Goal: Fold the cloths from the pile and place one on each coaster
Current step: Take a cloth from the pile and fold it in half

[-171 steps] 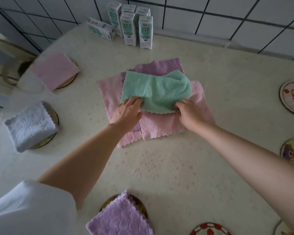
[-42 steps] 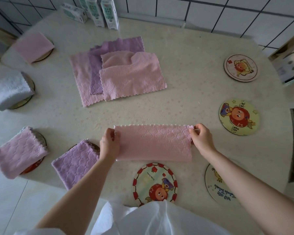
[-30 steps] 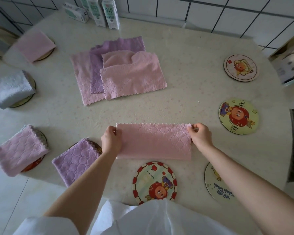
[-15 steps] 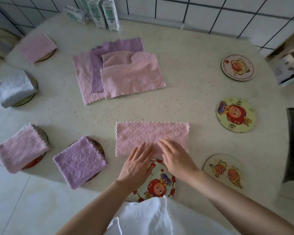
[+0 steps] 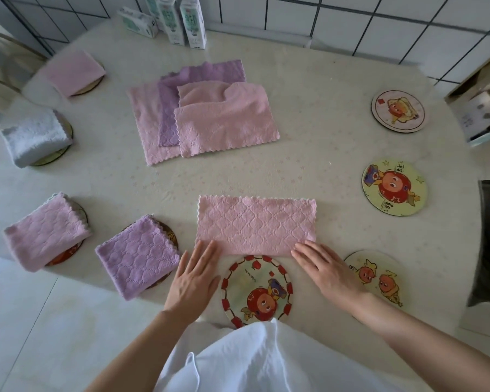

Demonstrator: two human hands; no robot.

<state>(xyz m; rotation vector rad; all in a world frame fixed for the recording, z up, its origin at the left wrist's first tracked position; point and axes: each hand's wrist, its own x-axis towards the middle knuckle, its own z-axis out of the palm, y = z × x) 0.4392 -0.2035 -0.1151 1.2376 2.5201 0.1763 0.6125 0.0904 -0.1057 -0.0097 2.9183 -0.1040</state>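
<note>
On the table, the pink cloth lies as a half-folded strip just beyond the red-rimmed coaster. The left hand and right hand flank that coaster, flat and open, fingertips touching the cloth's edge. Likely best: fold end onto end, scalloped edges matched.

No legible text, print on the milk cartons blurred, small lettering on the yellow coaster and the red-rimmed coaster too fine to read
</note>
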